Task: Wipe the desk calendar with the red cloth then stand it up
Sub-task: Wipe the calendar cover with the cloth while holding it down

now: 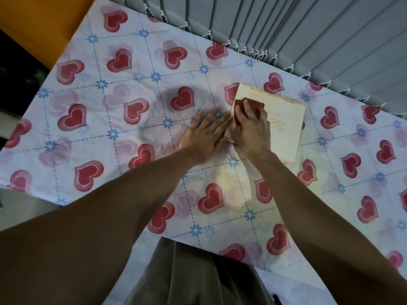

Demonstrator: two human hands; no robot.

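The cream desk calendar (284, 119) lies flat on the table, its spiral binding at the far edge. A folded red cloth (240, 106) rests on the calendar's left part, pressed down under my right hand (251, 128). My left hand (203, 136) lies flat on the tablecloth beside the calendar's left edge, fingers spread, fingertips touching that edge. Part of the calendar's left side is hidden by my right hand and the cloth.
The table wears a white cloth with red hearts and blue flowers (132, 106). Grey vertical blinds (308, 36) hang along the far edge. An orange surface (39, 25) shows at the upper left. The table's near edge runs close to my body.
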